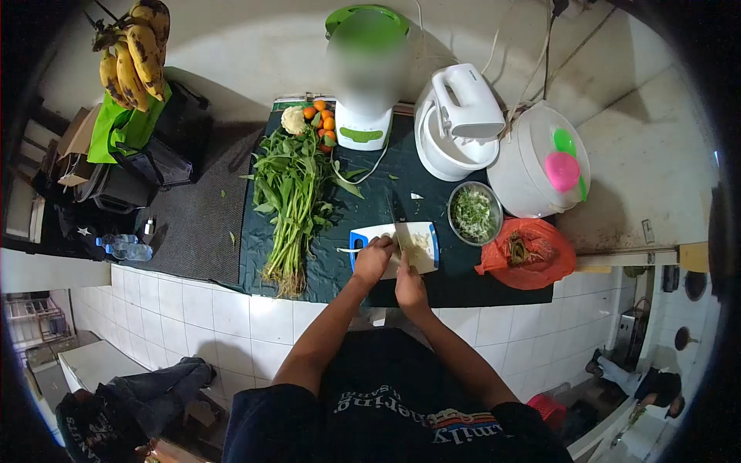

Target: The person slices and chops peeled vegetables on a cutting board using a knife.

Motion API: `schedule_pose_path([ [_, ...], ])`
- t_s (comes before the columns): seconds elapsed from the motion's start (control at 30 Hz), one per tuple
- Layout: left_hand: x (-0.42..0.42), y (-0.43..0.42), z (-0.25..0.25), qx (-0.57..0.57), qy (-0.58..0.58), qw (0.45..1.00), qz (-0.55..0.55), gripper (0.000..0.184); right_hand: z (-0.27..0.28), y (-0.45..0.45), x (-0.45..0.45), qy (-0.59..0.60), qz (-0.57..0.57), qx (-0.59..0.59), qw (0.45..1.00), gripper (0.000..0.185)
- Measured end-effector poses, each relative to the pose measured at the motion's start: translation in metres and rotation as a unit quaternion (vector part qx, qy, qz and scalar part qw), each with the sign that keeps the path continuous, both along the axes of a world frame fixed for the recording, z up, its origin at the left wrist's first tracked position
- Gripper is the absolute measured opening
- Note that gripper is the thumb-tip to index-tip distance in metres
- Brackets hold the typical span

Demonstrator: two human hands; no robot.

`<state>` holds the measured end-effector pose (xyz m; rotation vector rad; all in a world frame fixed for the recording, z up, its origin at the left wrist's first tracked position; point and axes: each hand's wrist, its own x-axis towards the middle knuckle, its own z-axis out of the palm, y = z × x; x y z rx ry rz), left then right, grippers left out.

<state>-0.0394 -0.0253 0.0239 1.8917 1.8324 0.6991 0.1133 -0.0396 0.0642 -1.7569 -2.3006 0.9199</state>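
My right hand (411, 287) is closed around the handle of a knife (395, 207), whose dark blade points away from me over the board. My left hand (373, 261) has its fingers curled together on the white cutting board (380, 230) with blue ends, close to the knife. A thin pale stalk (345, 250) sticks out to the left from under those fingers. Pale chopped pieces (419, 245) lie on the board's right half. Just right of the board stands a metal bowl (475, 214) of chopped greens and white bits.
Left of the board lies a bunch of leafy greens (289, 201), with cauliflower (293, 119) and orange fruits (328, 123) behind. A blender (364, 123), white mixer (463, 116), white tub (532, 170) and red plastic bag (540, 266) surround the workspace. Two other people (147, 393) (656, 386) are behind.
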Motion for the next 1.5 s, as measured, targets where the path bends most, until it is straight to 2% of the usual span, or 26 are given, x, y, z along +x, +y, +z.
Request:
schedule_pose_path([
  [0.23, -0.003, -0.003, 0.001, -0.006, -0.019, 1.0, -0.021, 0.029, -0.014, 0.028, -0.005, 0.036, 0.026, 0.036, 0.998, 0.055],
  [0.3, -0.002, -0.003, 0.0, -0.016, -0.036, 0.999, -0.007, 0.028, -0.007, 0.026, -0.001, 0.052, 0.033, 0.008, 0.998, 0.056],
  [0.4, -0.002, -0.004, -0.001, -0.001, -0.046, 0.999, 0.003, 0.028, 0.011, 0.014, 0.001, 0.044, 0.021, -0.012, 0.999, 0.055],
  [0.6, -0.002, -0.003, -0.004, 0.003, -0.058, 0.998, -0.01, 0.03, -0.006, 0.011, -0.005, 0.001, 0.018, 0.009, 1.0, 0.054],
  [0.73, -0.002, -0.002, -0.01, 0.006, -0.047, 0.999, -0.01, 0.031, -0.001, 0.025, -0.004, 0.05, 0.023, 0.057, 0.997, 0.054],
  [0.9, 0.001, -0.008, -0.002, 0.011, -0.003, 1.0, 0.006, 0.029, 0.02, 0.02, 0.004, 0.023, 0.036, -0.014, 0.999, 0.054],
  [1.03, 0.002, -0.007, 0.001, 0.01, 0.016, 1.0, 0.004, 0.026, 0.01, 0.006, 0.001, 0.019, 0.03, -0.01, 0.999, 0.056],
  [1.13, 0.0, -0.006, 0.0, 0.01, -0.003, 1.0, 0.002, 0.026, 0.003, 0.006, -0.003, 0.024, 0.011, 0.009, 1.0, 0.05],
  [1.2, 0.001, -0.01, 0.002, 0.01, -0.002, 1.0, -0.002, 0.027, -0.001, 0.01, -0.004, -0.027, 0.039, 0.037, 0.998, 0.055],
  [1.3, 0.001, -0.013, 0.006, 0.009, -0.001, 1.0, 0.002, 0.027, -0.008, 0.021, -0.006, 0.02, 0.042, 0.046, 0.998, 0.055],
  [1.5, 0.001, -0.01, 0.0, -0.002, 0.028, 1.0, 0.002, 0.029, -0.005, 0.015, 0.0, 0.029, 0.043, 0.033, 0.998, 0.055],
])
